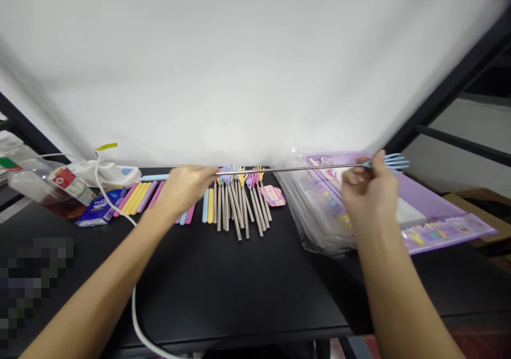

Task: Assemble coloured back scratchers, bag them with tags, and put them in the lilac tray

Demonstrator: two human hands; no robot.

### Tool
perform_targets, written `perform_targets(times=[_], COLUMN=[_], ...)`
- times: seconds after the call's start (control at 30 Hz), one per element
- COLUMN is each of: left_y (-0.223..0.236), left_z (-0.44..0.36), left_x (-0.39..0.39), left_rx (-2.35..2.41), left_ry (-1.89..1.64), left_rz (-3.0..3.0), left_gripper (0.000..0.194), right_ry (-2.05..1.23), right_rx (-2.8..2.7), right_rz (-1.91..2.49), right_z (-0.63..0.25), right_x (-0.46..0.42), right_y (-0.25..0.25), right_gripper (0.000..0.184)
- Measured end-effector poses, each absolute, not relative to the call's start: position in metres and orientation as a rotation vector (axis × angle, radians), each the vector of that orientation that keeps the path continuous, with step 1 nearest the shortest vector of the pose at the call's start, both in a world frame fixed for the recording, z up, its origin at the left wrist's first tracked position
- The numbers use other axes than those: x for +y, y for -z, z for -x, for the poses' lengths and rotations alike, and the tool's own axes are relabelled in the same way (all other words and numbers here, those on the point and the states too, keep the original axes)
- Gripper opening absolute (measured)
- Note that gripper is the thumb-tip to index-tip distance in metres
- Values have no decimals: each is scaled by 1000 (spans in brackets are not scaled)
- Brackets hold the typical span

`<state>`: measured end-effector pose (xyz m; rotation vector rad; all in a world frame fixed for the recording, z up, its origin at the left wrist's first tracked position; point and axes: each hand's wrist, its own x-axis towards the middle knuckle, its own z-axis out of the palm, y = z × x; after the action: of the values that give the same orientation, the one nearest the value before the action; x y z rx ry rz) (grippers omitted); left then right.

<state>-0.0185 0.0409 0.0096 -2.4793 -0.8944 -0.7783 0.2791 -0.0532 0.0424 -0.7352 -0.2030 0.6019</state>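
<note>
A telescopic back scratcher [287,169], drawn out long, stretches level above the table between my two hands. My left hand [186,186] is closed around its handle end, where a light blue grip sticks out to the left. My right hand [371,183] pinches the other end, just below the light blue claw [395,162]. Beneath the rod lie several steel back scratcher rods [239,210] with purple, yellow and pink claws. Coloured handle grips [138,198] in pink, yellow, purple and blue lie in a row on the left, partly hidden by my left hand.
On the right, clear plastic bags [319,215] and purple printed packaging [443,204] lie on the black table [239,290]. Small pink cards [273,195] sit beside the rods. A bottle [43,183], a blue packet [101,207], a power strip [115,173] and a white cable [136,311] are at left.
</note>
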Motion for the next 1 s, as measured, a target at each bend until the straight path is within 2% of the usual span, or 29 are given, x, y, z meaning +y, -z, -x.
perform_targets(times=[0.1,0.23,0.33,0.53,0.8,1.0], left_y=[-11,-15,-11,4,-13,-4], left_z=[24,0,-10,14,-17,6], left_x=[46,37,36,57,36,53], left_rx=[-980,-680,-627,-751,-488,-550], left_ry=[788,798,771,586,702,813], left_rz=[2381,2435,2446,2499,2447,2431], left_gripper=[22,27,29,24,35,27], right_ry=[-557,-611,-604,-370,-428,-402], right_rx=[-201,-219,-184,-35,-44,2], right_rz=[679,689,696,642,657,694], right_z=[-292,-286,-293,-331,-320,-335], right_x=[-55,-54,-56,-69,-64,-67], right_y=[-46,-42,-43,-53,-50,-49], right_gripper=[35,34,33,41,38,41])
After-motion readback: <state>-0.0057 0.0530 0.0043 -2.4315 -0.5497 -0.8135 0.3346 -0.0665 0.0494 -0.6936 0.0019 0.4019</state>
